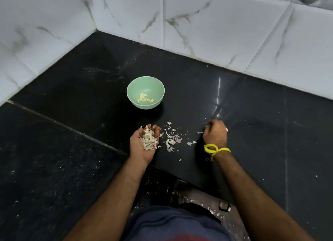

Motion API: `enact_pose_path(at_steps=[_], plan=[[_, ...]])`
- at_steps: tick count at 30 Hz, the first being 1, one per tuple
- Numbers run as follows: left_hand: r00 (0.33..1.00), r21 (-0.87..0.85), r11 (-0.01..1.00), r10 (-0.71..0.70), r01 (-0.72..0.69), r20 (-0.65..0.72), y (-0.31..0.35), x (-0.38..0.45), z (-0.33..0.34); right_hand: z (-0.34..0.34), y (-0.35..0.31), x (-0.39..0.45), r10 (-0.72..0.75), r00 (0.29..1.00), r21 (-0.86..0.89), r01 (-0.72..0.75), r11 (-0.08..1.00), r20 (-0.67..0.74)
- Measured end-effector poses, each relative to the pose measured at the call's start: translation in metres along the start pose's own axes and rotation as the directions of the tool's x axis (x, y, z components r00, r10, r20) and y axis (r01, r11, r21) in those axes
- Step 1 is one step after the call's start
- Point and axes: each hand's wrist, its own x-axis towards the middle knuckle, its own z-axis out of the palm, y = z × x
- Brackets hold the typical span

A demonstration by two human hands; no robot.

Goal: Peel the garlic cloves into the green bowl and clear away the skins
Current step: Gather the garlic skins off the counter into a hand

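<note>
The green bowl (145, 92) stands upright on the black countertop (252, 105), near the tiled corner and well apart from both hands; several peeled garlic cloves (145, 98) lie in its bottom; the left hand (145, 143) is held palm up at the counter's front edge, fingers loosely cupped, carrying a heap of papery skins (148, 139) in the palm without pinching them; just to its right a loose scatter of skins (171, 138) lies on the counter, between the two hands, with smaller flakes spread toward the edge; the right hand (215, 132) is down on the counter, back of the hand toward the camera, fingers curled under against the surface near a few stray flakes; whether it holds anything cannot be told, the fingertips being hidden and blurred; a yellow thread (214, 149) is tied round the right wrist; white marbled wall tiles (216, 24) rise behind the counter.
</note>
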Motion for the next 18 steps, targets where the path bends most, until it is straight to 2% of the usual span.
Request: enact_pose_path(at_steps=[2, 4, 6, 9, 10, 14, 16, 18], plan=[[1.0, 0.007, 1.0, -0.004, 0.004, -0.001, -0.002, -0.001, -0.002, -0.001, 0.012, 0.015, 0.07, 0.997, -0.019, -0.07, 0.997, 0.026], [1.0, 0.015, 1.0, -0.012, 0.012, -0.002, -0.008, -0.002, -0.003, 0.005, 0.003, 0.01, 0.068, 0.996, -0.028, -0.067, 0.997, 0.055], [0.999, 0.021, 0.999, -0.032, 0.032, 0.003, -0.015, -0.002, -0.003, 0.019, -0.017, -0.017, -0.024, 0.995, -0.013, 0.026, 1.0, 0.099], [0.998, 0.046, 0.997, -0.056, 0.055, 0.017, -0.022, -0.002, 0.002, 0.028, -0.04, -0.052, -0.148, 0.956, 0.13, 0.118, 0.984, 0.252], [0.998, 0.052, 0.997, -0.06, 0.058, 0.021, -0.023, -0.003, 0.003, 0.023, -0.043, -0.045, -0.137, 0.96, 0.135, 0.106, 0.985, 0.244], [0.998, 0.064, 0.996, -0.065, 0.064, 0.025, -0.02, -0.009, 0.008, -0.001, -0.025, 0.034, 0.031, 0.993, -0.035, -0.027, 0.999, 0.116], [0.998, 0.061, 0.996, -0.062, 0.06, 0.023, -0.019, -0.01, 0.011, -0.005, -0.012, 0.057, 0.074, 0.985, -0.091, -0.06, 0.994, 0.156], [0.998, 0.071, 0.996, -0.063, 0.061, 0.019, -0.02, -0.009, 0.01, 0.0, -0.01, 0.053, 0.066, 0.983, -0.056, -0.058, 0.997, 0.172]])
